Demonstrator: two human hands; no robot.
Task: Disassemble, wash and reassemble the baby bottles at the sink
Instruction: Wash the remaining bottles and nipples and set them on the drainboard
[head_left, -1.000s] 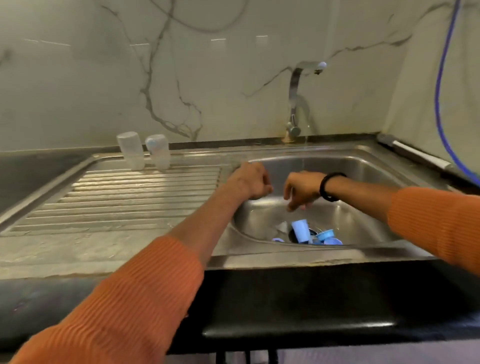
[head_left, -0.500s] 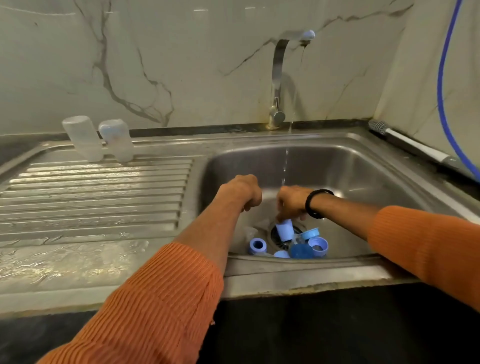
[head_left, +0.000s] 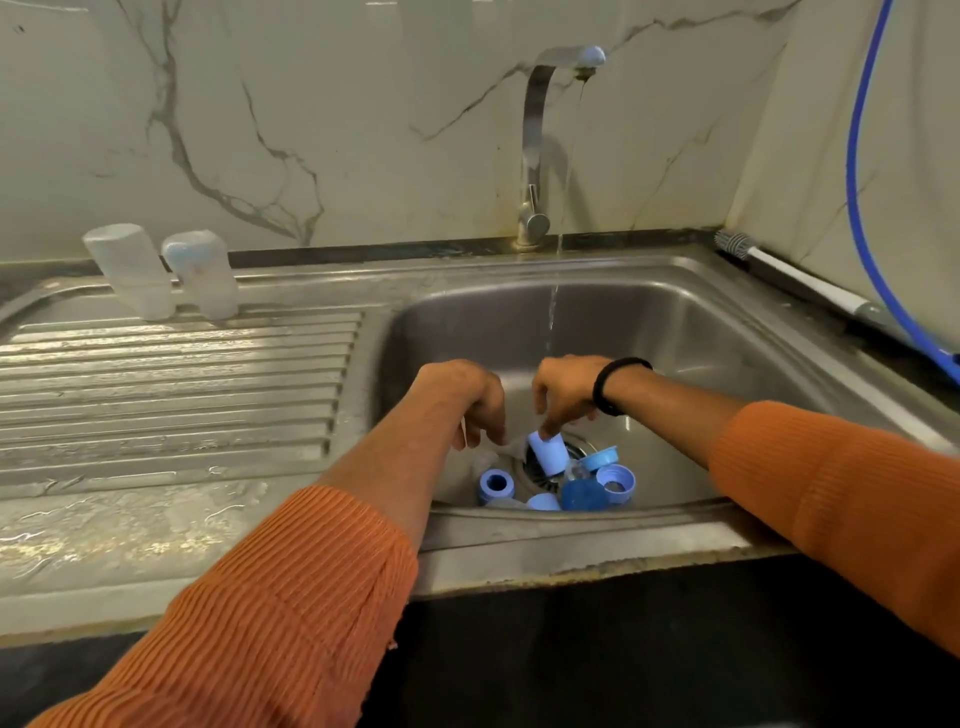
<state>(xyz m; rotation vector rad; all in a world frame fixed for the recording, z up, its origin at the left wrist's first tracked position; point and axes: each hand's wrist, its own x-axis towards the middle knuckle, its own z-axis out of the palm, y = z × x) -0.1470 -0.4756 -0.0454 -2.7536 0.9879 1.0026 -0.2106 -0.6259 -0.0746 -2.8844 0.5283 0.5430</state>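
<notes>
Disassembly looks done: we count two bottles (head_left: 158, 270) inverted on the drainboard (head_left: 171, 395). Rings and caps (head_left: 566, 480) remain in the sink (head_left: 701, 332). Right hand (head_left: 566, 389) pinches one cap (head_left: 548, 452); left hand (head_left: 467, 397) curled, contents unclear.

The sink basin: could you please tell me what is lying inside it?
Inside the sink basin lie blue bottle parts: a cap touched by the right hand, rings, lids. Both hands and the near rim hide anything else.
</notes>
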